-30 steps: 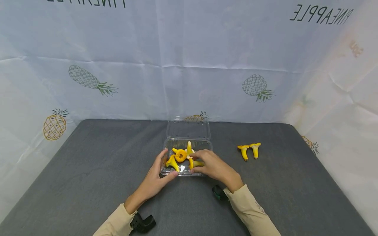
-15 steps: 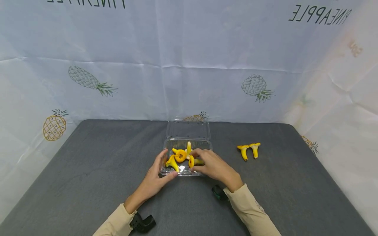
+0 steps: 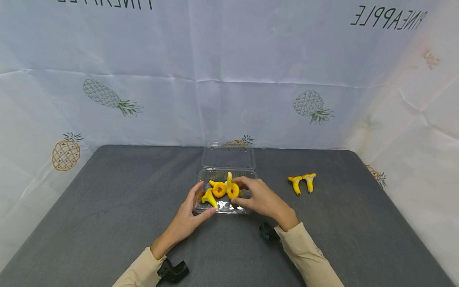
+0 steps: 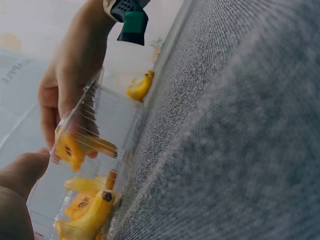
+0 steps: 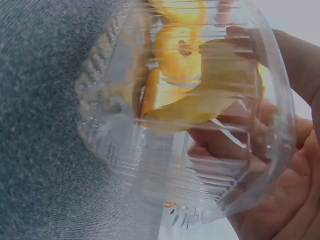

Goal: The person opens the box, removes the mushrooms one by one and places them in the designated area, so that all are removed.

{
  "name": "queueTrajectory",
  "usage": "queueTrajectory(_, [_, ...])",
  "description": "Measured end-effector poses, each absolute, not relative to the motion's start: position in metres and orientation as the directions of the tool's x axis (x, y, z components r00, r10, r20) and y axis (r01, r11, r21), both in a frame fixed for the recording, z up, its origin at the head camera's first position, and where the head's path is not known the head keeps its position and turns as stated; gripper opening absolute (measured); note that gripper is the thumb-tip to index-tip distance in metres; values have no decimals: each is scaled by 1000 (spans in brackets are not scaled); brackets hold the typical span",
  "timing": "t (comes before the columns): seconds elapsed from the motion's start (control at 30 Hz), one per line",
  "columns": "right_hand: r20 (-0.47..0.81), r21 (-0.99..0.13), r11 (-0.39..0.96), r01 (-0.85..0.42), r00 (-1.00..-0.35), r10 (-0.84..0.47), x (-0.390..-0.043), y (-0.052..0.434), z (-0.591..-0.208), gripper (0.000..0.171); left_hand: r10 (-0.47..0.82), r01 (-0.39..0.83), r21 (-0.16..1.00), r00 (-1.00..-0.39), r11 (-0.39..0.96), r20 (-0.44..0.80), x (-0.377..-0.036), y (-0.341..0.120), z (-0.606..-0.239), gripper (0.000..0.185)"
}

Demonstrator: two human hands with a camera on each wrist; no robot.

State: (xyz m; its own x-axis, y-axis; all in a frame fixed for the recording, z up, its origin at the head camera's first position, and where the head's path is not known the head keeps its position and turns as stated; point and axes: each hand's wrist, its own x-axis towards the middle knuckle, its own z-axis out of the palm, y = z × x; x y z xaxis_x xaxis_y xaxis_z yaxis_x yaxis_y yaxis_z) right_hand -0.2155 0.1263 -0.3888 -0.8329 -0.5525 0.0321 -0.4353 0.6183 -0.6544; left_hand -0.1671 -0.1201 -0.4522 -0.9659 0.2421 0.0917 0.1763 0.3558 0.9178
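A clear plastic clamshell box [image 3: 223, 207] stands with its lid [image 3: 228, 157] tipped back. Inside, several yellow chanterelle mushrooms lie mostly to the left and middle, one of them [image 3: 209, 198] near the left front corner. My left hand [image 3: 185, 220] holds that corner, fingers along the side wall and thumb at the front rim. My right hand [image 3: 264, 200] reaches into the right part and pinches a chanterelle [image 3: 233, 191] between thumb and fingers. Its round cap faces left, and the fingers partly hide its stem. Through the wall in the right wrist view, the held chanterelle's curved stem [image 5: 185, 112] shows.
Two more chanterelles [image 3: 302, 183] lie side by side on the dark grey table [image 3: 344, 223], right of the box. Behind the table hangs a white cloth [image 3: 222, 107] printed with pineapples. Each wrist carries a black camera mount [image 3: 173, 271].
My right hand has shifted slightly away from me inside the box, carrying the pinched chanterelle with it, and its cap now shows more round. The left hand and the box have stayed put.
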Motion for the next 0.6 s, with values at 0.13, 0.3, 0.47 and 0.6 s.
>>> queueTrajectory(0.13, [52, -666, 599, -444, -829, -557, -216, 128, -388, 55, 243, 177, 917, -966, 357, 91, -167, -120, -452, 88])
queueTrajectory(0.3, [73, -688, 575, -442, -831, -551, -216, 130, -386, 53, 240, 170, 918, -967, 359, 85, -167, -120, -452, 88])
queueTrajectory(0.47, [99, -700, 557, -446, -834, -543, -216, 133, -383, 53, 235, 171, 919, -968, 356, 90, -168, -120, -454, 88])
queueTrajectory(0.6, [102, -731, 532, -428, -838, -536, -216, 135, -379, 53, 236, 174, 922, -967, 347, 93, -168, -120, -454, 88])
